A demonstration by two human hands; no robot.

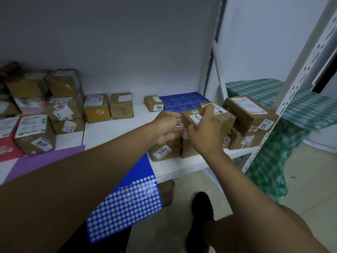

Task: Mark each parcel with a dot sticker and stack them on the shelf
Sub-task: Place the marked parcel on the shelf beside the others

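Note:
Both my hands hold a small brown parcel [191,116] above the stack at the right end of the white shelf [182,167]. My left hand [166,127] grips its left end and my right hand [204,132] curls round its front and right side. Beneath it sits a parcel labelled 3003 [164,149]. Parcels beside it carry blue dot stickers [230,118]. A blue dot-sticker sheet [125,203], mostly emptied, hangs over the shelf's front edge under my left forearm.
More parcels stand at the left [63,99] and along the back [121,105], one labelled 3004 [154,103]. A blue perforated tray [182,100] lies behind the stack. A white perforated upright [291,99] stands at the right, a green checked cloth [300,106] beyond.

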